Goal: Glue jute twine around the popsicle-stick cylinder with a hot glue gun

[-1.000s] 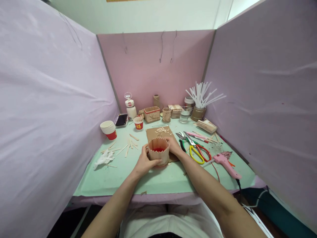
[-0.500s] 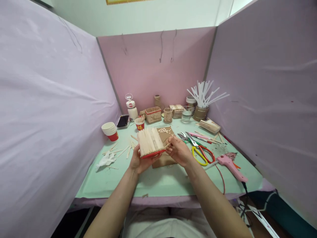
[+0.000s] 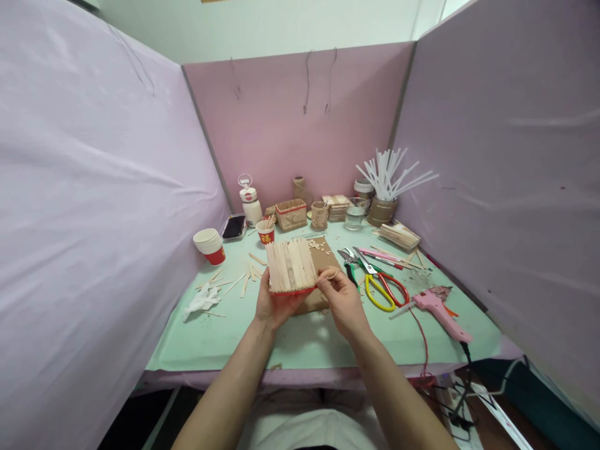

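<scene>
My left hand (image 3: pixel 276 306) supports a small box-like piece made of pale craft sticks (image 3: pixel 291 265) from its left side and underneath. The sticks lie side by side, and a red band with a tan braided edge runs along the near side. At the near right corner, my right hand (image 3: pixel 343 301) is closed in a pinch on a thin tan cord (image 3: pixel 332 275), which loops over the fingers. Its far end is hidden. Beneath both hands lies a brown board (image 3: pixel 323 256) with small wood bits (image 3: pixel 319 245) on it.
To the right lie scissors (image 3: pixel 375 284), pliers (image 3: pixel 349 265) and a pink glue gun (image 3: pixel 443 312) with its cable. Paper cups (image 3: pixel 209 245), a crumpled tissue (image 3: pixel 201 301) and loose sticks are on the left. A woven basket (image 3: pixel 291 215) and a glass of water (image 3: pixel 355 215) stand behind.
The craft-stick box has shifted slightly right and turned, so its top faces me more squarely. My right hand has moved a little right and down, still pinching at the corner.
</scene>
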Demonstrator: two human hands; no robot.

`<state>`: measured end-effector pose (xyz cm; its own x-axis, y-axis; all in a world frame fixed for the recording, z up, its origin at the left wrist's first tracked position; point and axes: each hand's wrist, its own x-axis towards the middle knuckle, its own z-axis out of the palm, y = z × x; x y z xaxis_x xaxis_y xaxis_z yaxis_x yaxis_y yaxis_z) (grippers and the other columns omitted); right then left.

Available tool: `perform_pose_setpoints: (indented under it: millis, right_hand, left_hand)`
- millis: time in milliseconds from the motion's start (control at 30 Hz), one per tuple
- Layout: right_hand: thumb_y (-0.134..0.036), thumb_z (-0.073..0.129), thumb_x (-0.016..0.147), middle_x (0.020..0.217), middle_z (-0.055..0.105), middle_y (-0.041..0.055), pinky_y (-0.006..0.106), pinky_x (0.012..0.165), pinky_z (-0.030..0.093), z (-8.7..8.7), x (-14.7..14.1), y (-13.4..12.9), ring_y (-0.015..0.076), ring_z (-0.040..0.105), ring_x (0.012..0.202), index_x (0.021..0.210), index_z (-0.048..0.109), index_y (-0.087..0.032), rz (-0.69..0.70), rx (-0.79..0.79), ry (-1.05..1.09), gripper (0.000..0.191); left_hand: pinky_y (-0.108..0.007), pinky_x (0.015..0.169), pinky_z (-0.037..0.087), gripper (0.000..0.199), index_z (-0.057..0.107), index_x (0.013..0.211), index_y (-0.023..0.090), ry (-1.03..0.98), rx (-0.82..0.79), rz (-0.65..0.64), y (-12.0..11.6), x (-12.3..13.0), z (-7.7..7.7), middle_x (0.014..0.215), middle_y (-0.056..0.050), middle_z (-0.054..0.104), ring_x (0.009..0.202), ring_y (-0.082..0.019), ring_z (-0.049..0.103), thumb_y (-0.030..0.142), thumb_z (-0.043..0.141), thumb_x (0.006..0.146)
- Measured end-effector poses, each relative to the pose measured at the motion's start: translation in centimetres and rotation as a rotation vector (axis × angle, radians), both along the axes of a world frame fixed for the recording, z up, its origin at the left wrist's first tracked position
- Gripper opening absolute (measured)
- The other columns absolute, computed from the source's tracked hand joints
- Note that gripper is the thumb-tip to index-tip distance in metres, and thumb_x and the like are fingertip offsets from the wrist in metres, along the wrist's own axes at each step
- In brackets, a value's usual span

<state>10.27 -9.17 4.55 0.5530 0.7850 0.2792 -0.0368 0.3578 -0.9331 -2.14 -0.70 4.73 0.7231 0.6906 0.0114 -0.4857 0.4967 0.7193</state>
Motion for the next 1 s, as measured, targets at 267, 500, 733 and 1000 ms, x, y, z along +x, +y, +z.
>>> perform_pose_setpoints:
  millis: [267, 500, 733, 1000]
  right_hand:
    - [-0.047, 0.066, 0.075, 0.107, 0.058, 0.0054, 0.03, 0.078, 0.045, -0.6, -1.0, -0.1, 0.0172, 0.057, 0.089, 0.074, 0.051, -0.02, -0.085, -0.028, 0.144, 0.031]
    - [-0.047, 0.064, 0.078, 0.105, 0.057, 0.0075, 0.035, 0.09, 0.042, -0.5, -1.2, -0.1, 0.0211, 0.053, 0.102, 0.074, 0.052, -0.02, -0.244, -0.015, 0.039, 0.029]
    - [-0.036, 0.063, 0.08, 0.113, 0.051, 0.0091, 0.037, 0.089, 0.042, 0.4, -1.9, -1.5, 0.0226, 0.051, 0.108, 0.076, 0.055, -0.02, -0.318, 0.079, -0.123, 0.019]
    - [-0.029, 0.064, 0.079, 0.079, 0.065, 0.0004, 0.026, 0.064, 0.045, 3.1, -0.9, -7.8, 0.0163, 0.059, 0.074, 0.08, 0.066, -0.024, 0.39, -0.242, -0.558, 0.006]
  left_hand:
    - [-0.042, 0.098, 0.046, 0.059, 0.056, 0.121, 0.016, 0.152, -0.105, 0.246, 0.0, 1.5, 0.1, 0.124, -0.011, 0.062, 0.121, -0.03, 0.052, 0.059, 0.051, 0.082]
    - [-0.039, 0.103, 0.041, 0.075, 0.042, 0.132, 0.028, 0.002, 0.204, 0.309, -2.7, 2.3, -0.6, 0.137, -0.008, 0.051, 0.127, -0.026, 0.047, 0.055, 0.07, 0.068]
    - [-0.048, 0.106, 0.036, 0.062, 0.053, 0.122, 0.029, 0.09, 0.237, 0.204, -3.1, 2.5, -0.2, 0.13, -0.007, 0.057, 0.122, -0.028, 0.051, 0.057, 0.065, 0.069]
    - [-0.053, 0.107, 0.033, 0.081, 0.049, 0.132, 0.029, -0.041, 0.295, 0.086, -0.6, 1.0, 1.7, 0.132, -0.007, 0.057, 0.134, -0.035, 0.037, 0.068, 0.064, 0.063]
